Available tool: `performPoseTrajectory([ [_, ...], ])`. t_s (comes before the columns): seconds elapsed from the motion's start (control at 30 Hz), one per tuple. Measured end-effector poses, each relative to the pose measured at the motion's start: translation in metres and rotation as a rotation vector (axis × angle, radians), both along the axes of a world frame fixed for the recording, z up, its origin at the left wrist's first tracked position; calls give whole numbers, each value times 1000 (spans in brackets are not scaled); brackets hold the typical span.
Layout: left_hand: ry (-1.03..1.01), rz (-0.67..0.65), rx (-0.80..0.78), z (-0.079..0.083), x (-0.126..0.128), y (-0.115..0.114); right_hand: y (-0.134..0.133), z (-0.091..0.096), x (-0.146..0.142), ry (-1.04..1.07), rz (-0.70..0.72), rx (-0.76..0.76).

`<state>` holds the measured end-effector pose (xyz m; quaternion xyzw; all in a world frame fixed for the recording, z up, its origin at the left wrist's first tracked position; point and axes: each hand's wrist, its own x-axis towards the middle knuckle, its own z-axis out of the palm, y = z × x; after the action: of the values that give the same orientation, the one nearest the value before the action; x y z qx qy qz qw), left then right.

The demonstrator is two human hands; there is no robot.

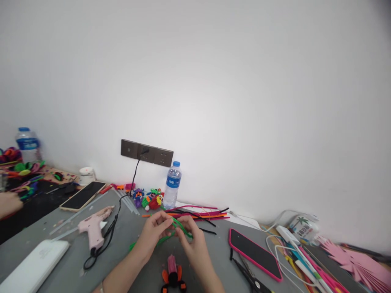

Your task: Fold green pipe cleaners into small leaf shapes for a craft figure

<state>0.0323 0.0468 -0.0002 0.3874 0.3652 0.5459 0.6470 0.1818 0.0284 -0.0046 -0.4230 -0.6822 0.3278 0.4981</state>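
A green pipe cleaner (182, 228) is pinched in both grips, the left hand (152, 232) and right hand (193, 241) closed narrowly on it above the tabletop (220, 244). Its long axis is laid from the right grip leftward, trailing past the left.

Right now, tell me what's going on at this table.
The left hand and the right hand pinch a green pipe cleaner just above the grey table. A pink glue gun lies to the left, a pink-cased phone to the right. Another person's hand shows at the far left.
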Motion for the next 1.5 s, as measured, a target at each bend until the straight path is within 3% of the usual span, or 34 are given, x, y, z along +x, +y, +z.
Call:
performPoseTrajectory([
  [0.27,-26,-65,-29,-3,0,0,4,-7,1,-54,-176,80],
  [0.37,133,-31,139,-6,-2,4,6,-7,4,27,-172,-14],
  [0.53,519,102,530,-9,-8,9,9,-5,7,256,-21,-191],
  [0.7,654,87,745,-9,-16,11,13,-4,11,319,81,-323],
  [1.0,674,-13,746,-1,-18,6,11,3,18,287,145,-366],
  [1.33,622,-13,699,1,-17,5,12,2,26,211,81,-352],
  [1.5,582,-114,511,2,-13,2,10,4,27,123,72,-340],
])
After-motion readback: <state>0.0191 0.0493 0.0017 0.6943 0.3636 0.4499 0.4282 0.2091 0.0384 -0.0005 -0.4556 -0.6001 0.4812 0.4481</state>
